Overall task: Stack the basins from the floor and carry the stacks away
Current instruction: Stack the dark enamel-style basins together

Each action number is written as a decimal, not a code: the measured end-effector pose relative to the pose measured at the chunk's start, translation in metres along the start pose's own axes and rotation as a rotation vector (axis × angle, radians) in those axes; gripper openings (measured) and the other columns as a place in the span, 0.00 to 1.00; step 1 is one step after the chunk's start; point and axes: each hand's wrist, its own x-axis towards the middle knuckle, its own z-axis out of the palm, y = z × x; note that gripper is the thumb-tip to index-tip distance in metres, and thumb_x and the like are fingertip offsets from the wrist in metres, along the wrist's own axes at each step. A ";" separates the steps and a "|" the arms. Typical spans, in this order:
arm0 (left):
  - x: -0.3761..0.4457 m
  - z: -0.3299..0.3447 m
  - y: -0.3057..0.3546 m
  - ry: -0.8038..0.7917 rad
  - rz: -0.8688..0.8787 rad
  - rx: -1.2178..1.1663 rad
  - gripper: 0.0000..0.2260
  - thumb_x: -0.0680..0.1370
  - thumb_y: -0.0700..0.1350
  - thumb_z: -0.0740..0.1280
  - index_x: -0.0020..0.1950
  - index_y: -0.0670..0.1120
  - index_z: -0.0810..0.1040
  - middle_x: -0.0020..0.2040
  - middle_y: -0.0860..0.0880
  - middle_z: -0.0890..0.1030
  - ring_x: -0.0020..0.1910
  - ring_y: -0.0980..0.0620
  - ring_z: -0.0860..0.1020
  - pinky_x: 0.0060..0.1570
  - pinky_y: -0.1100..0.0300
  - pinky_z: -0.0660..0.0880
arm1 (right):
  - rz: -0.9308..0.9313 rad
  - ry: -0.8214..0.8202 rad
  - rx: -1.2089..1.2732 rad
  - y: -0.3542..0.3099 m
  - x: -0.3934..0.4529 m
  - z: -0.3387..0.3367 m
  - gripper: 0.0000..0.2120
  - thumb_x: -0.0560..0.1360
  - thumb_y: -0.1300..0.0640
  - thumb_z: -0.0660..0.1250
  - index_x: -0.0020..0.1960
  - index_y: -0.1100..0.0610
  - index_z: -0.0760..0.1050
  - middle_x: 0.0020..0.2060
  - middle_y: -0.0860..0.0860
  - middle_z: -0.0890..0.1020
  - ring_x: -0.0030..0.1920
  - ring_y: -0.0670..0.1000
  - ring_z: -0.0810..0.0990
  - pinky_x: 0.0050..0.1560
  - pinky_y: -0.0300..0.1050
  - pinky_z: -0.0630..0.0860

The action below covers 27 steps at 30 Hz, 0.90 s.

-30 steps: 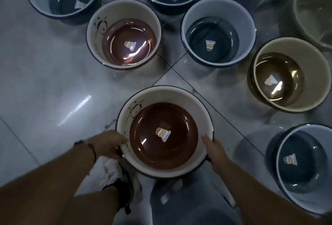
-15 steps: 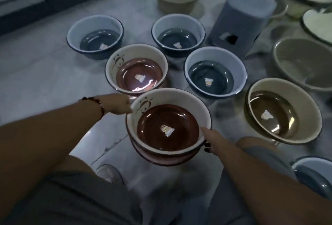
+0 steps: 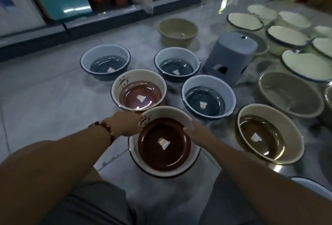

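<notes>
I hold a cream basin with a dark brown bottom [image 3: 164, 145] above the floor, in front of my knees. My left hand [image 3: 125, 123] grips its far left rim and my right hand [image 3: 196, 131] grips its far right rim. Just beyond it a second brown-bottomed basin [image 3: 138, 91] stands on the floor. Three blue basins stand around that one: one at the back left [image 3: 105, 62], one at the back [image 3: 177, 64] and one on the right [image 3: 208, 97]. An olive-bottomed cream basin [image 3: 269, 134] stands at my right.
A grey upturned stool [image 3: 231, 54] stands behind the blue basins. A tan basin [image 3: 177, 31] sits further back. Several cream basins, such as one at the right edge [image 3: 309, 65], and a grey-green basin [image 3: 291, 93] crowd the right. A low shelf [image 3: 107, 18] runs along the back left.
I have lifted the brown-bottomed basin off the floor and carried it forward toward the second brown one. My view has tilted up, showing the shelf and more basins.
</notes>
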 end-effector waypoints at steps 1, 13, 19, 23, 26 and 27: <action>0.001 0.002 -0.002 -0.013 -0.006 0.021 0.24 0.74 0.58 0.63 0.69 0.56 0.71 0.63 0.51 0.78 0.58 0.47 0.78 0.54 0.50 0.77 | -0.057 0.019 -0.071 -0.004 0.000 -0.007 0.21 0.79 0.50 0.61 0.71 0.55 0.69 0.66 0.57 0.76 0.65 0.58 0.74 0.65 0.49 0.70; 0.009 -0.019 0.042 0.084 0.105 -0.091 0.27 0.76 0.58 0.65 0.72 0.50 0.68 0.67 0.45 0.75 0.63 0.44 0.75 0.61 0.48 0.73 | -0.201 0.129 -0.565 -0.017 -0.013 -0.034 0.31 0.78 0.39 0.59 0.76 0.53 0.60 0.74 0.57 0.64 0.73 0.61 0.63 0.71 0.58 0.64; 0.015 -0.026 0.062 0.070 0.106 -0.069 0.33 0.74 0.62 0.66 0.76 0.52 0.62 0.74 0.43 0.65 0.68 0.39 0.70 0.65 0.46 0.70 | -0.154 0.122 -0.667 -0.002 -0.032 -0.054 0.37 0.78 0.36 0.57 0.80 0.49 0.49 0.79 0.55 0.54 0.77 0.61 0.54 0.75 0.60 0.55; 0.028 -0.038 0.093 0.153 0.175 -0.041 0.35 0.76 0.62 0.65 0.78 0.52 0.57 0.78 0.41 0.56 0.74 0.38 0.62 0.69 0.43 0.64 | -0.066 0.122 -0.639 0.015 -0.039 -0.070 0.37 0.77 0.34 0.55 0.80 0.48 0.48 0.79 0.54 0.55 0.77 0.62 0.55 0.75 0.59 0.57; 0.034 -0.043 0.104 0.200 0.228 -0.013 0.39 0.76 0.64 0.63 0.80 0.54 0.49 0.81 0.41 0.49 0.78 0.37 0.54 0.73 0.40 0.59 | 0.014 0.130 -0.603 0.024 -0.037 -0.082 0.36 0.77 0.34 0.56 0.79 0.48 0.52 0.78 0.55 0.58 0.76 0.62 0.58 0.73 0.59 0.60; 0.035 -0.043 0.102 0.199 0.230 -0.017 0.39 0.76 0.65 0.63 0.80 0.54 0.48 0.81 0.41 0.48 0.78 0.37 0.53 0.74 0.40 0.58 | 0.039 0.132 -0.585 0.025 -0.034 -0.085 0.36 0.76 0.34 0.56 0.78 0.49 0.54 0.76 0.56 0.61 0.75 0.62 0.60 0.72 0.59 0.62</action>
